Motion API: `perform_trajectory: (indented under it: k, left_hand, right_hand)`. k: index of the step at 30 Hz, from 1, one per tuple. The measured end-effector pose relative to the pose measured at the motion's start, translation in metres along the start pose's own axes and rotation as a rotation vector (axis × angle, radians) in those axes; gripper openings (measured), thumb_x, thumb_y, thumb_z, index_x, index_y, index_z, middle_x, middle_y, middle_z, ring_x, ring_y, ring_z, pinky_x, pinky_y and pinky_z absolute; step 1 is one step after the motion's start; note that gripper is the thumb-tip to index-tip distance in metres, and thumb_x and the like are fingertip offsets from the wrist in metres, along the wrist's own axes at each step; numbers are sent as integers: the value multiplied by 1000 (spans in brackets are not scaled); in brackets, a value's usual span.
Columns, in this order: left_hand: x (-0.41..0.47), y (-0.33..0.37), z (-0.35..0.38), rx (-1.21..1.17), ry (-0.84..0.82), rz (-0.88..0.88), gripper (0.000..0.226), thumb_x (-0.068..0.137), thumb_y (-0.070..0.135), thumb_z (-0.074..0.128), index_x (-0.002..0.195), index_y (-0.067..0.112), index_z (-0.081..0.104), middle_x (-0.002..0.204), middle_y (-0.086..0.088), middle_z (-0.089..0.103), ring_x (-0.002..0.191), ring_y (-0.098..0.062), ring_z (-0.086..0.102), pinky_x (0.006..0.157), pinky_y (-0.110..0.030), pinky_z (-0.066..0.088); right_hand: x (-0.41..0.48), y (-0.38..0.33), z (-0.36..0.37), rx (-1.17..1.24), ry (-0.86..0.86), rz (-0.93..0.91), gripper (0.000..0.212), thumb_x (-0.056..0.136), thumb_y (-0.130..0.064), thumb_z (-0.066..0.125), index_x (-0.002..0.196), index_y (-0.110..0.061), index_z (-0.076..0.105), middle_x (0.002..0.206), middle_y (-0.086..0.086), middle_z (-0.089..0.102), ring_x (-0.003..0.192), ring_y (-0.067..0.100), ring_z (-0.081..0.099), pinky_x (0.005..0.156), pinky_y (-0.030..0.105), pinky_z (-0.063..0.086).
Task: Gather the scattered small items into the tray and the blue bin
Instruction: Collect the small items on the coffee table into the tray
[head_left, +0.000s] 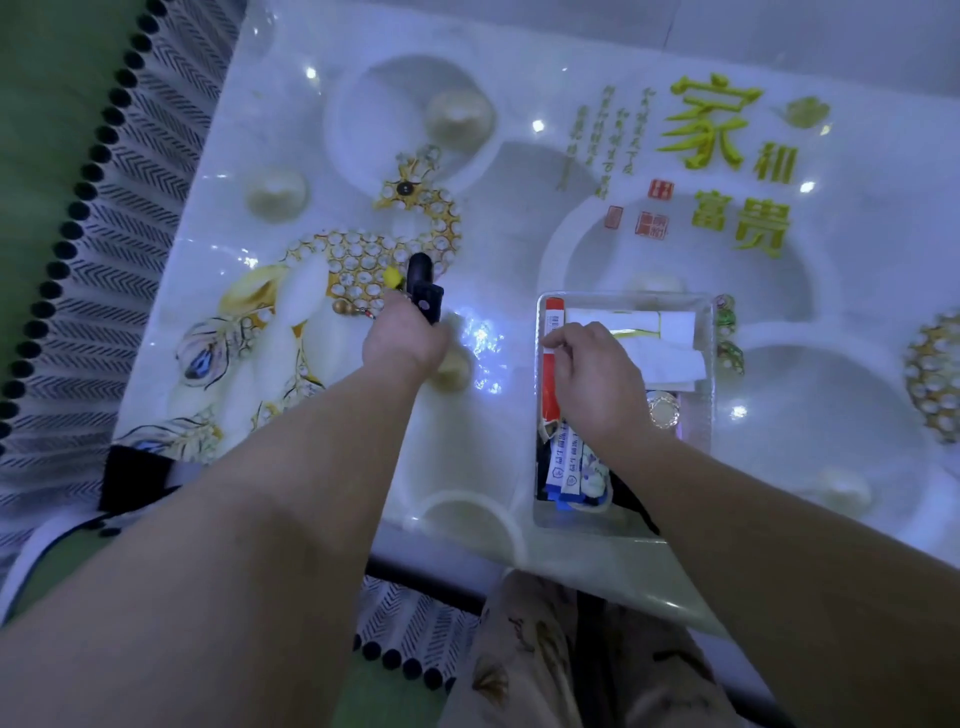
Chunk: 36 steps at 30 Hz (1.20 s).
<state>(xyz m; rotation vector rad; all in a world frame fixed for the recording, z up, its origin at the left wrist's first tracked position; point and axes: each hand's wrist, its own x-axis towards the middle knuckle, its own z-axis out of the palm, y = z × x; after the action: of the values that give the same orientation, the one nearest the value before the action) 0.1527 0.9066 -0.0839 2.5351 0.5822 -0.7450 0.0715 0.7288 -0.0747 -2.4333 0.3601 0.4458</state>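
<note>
While above tray (705, 434), right hand (597, 382) palm-down.

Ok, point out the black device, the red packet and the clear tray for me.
black device (420, 273), head view, its rounded upper end.
red packet (549, 387), head view, its lower half.
clear tray (626, 295), head view, its far rim.

The left hand (402, 340), arm extended forward, gripped a black device (423, 291). The right hand (597, 379) was palm-down, fingers curled; any grip could not be determined.
</note>
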Motion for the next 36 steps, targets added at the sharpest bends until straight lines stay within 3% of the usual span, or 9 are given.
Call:
perform_trajectory:
  k: [7,13,18,22,26,30,33,36]
  left_hand:
    - [-43,19,-37,-218,173,40,37,95,16,48,124,-1,33,124,-20,54,108,-36,57,82,-38,44]
    - [-89,34,-58,-350,197,48,39,96,24,48,124,1,35,104,-10,51,90,-27,52,71,-34,41]
    - [-132,44,-57,-514,135,76,25,96,23,49,108,5,36,90,-6,47,76,-21,49,60,-29,39]
    - [-171,55,-48,-699,68,109,18,87,21,53,87,13,37,83,-14,47,72,-24,50,65,-38,44]
    - [-198,66,-38,-789,7,74,20,87,22,55,83,15,37,83,-15,50,64,-25,53,67,-41,51]
    - [-208,76,-16,-753,-38,82,21,82,25,56,89,9,43,81,-13,52,61,-23,52,65,-38,51]
    - [-210,81,8,-638,-69,68,25,80,26,58,97,11,49,82,-8,58,70,-26,57,76,-45,55]
    - [-209,82,28,-529,-111,89,24,80,25,60,99,14,50,88,-5,60,81,-27,61,80,-43,53]
  right_hand:
    - [-21,-2,-29,-34,-20,-24,32,97,-12,38,117,-18,61,116,6,58,107,25,56,84,37,47]
    - [-42,-4,-71,-49,-19,-80,31,94,-9,42,115,-20,62,118,5,58,103,26,59,82,39,49]
    - [-54,-6,-98,-83,-124,-161,30,90,-8,44,107,-22,64,115,5,60,100,26,60,83,38,49]
    - [-70,-1,-114,-71,-207,-190,27,87,-8,47,98,-23,67,111,4,62,102,26,58,79,32,44]
    - [-80,12,-125,-115,-180,-156,31,86,-5,46,102,-23,67,118,3,62,105,26,59,77,31,43]
    - [-86,35,-136,-153,-170,-86,37,83,-4,46,101,-28,67,118,0,64,107,26,59,77,30,44]
    - [-87,55,-139,-141,-177,-53,36,82,-4,47,99,-27,68,113,0,65,107,25,59,77,29,45]
    - [-89,70,-134,-108,-216,-3,33,84,-5,47,99,-25,68,113,1,65,106,24,59,77,28,44]
